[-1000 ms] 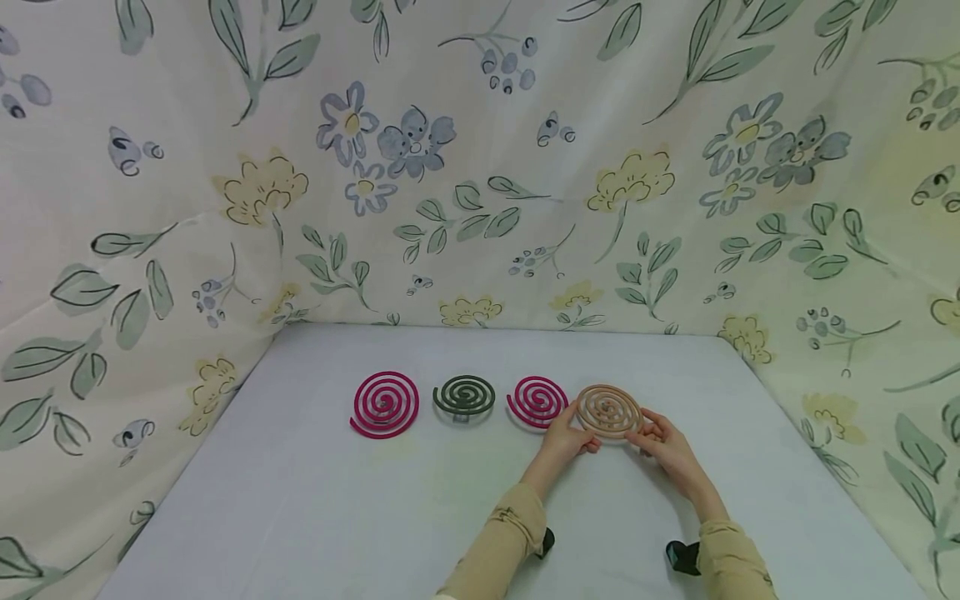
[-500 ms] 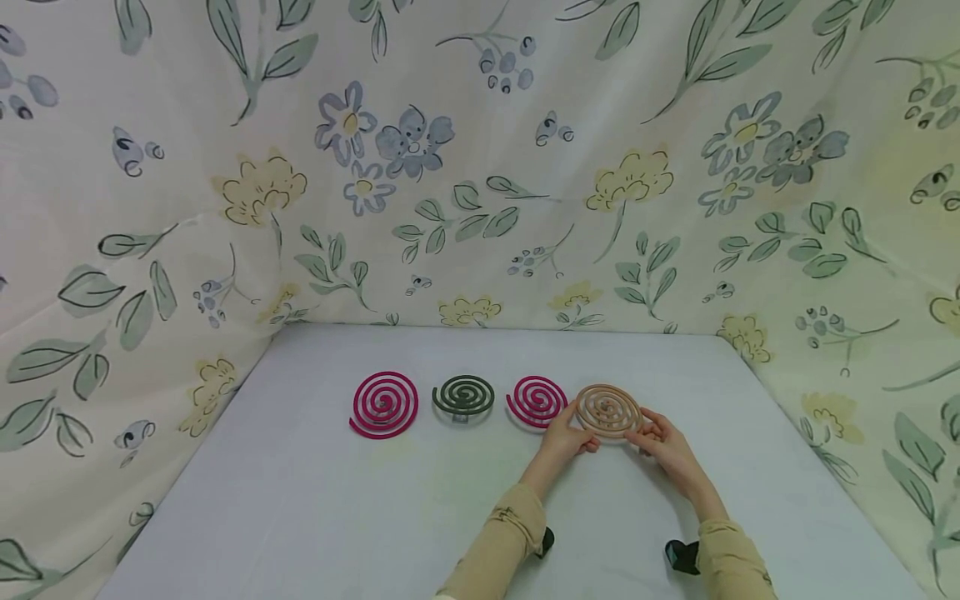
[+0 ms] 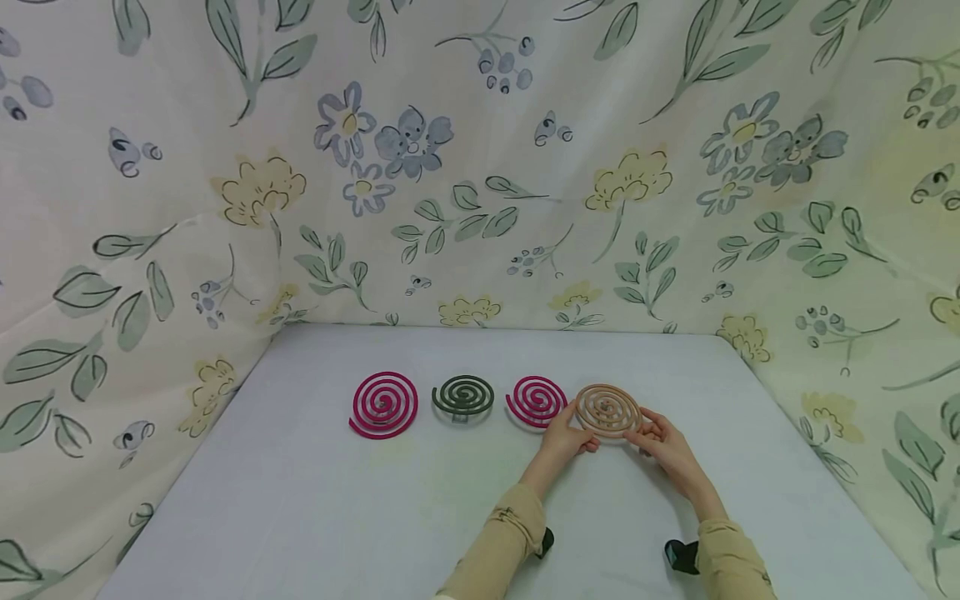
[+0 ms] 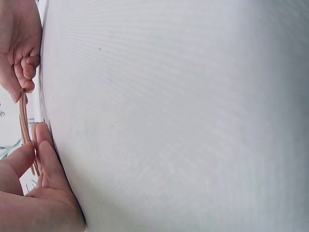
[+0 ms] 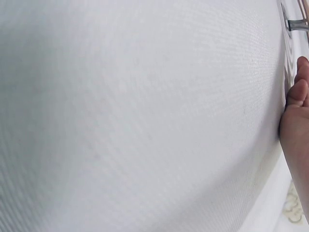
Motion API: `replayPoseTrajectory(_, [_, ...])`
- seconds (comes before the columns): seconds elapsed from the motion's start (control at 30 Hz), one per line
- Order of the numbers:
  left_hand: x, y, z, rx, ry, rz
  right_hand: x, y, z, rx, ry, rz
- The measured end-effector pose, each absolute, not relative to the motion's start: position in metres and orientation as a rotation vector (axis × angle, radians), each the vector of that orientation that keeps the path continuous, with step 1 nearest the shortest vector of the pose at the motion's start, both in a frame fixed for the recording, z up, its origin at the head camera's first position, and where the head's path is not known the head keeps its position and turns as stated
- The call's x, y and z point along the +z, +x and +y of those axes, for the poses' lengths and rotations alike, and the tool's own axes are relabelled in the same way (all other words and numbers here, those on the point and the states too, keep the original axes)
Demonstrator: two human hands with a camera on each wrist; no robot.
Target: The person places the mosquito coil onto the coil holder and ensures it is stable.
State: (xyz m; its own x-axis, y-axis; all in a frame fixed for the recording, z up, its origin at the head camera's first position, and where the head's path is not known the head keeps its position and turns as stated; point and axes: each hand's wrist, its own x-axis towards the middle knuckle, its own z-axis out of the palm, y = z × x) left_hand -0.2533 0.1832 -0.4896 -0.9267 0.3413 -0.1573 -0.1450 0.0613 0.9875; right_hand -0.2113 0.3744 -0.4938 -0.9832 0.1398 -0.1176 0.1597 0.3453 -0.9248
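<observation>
A tan spiral mosquito coil (image 3: pixel 609 410) is held at its near edge between both hands. My left hand (image 3: pixel 562 436) pinches its left side with thumb and fingers, and my right hand (image 3: pixel 666 448) pinches its right side. Edge-on in the left wrist view, the tan coil (image 4: pixel 23 121) runs from the left hand (image 4: pixel 46 174) up to the right hand (image 4: pixel 20 46). Only part of the right hand (image 5: pixel 298 116) shows in the right wrist view, near a small metal stand (image 5: pixel 298 24). Just left of the left hand sits a pink coil (image 3: pixel 537 402).
Farther left in the same row are a dark green coil (image 3: pixel 464 394) on a small stand and another pink coil (image 3: pixel 383 405). All are on a white table (image 3: pixel 337 517). A floral cloth (image 3: pixel 480 275) hangs behind and at both sides.
</observation>
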Motion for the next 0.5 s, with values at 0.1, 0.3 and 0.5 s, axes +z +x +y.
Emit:
replayPoseTrajectory(0.1, [-0.4898,-0.2534,0.1832,1.926,0.202,2.002,-0.4945,-0.2118,0.3749,-1.758,0.283,2.565])
replayPoseTrajectory(0.3, [-0.4912,-0.2541,0.1828,1.946,0.209,1.978,-0.4954,-0.2125,0.3753,-1.772,0.282,2.557])
replayPoseTrajectory(0.5, [-0.4922,-0.2547,0.1826,1.950,0.215,1.970,-0.4940,-0.2117,0.3743,-1.769,0.285,2.561])
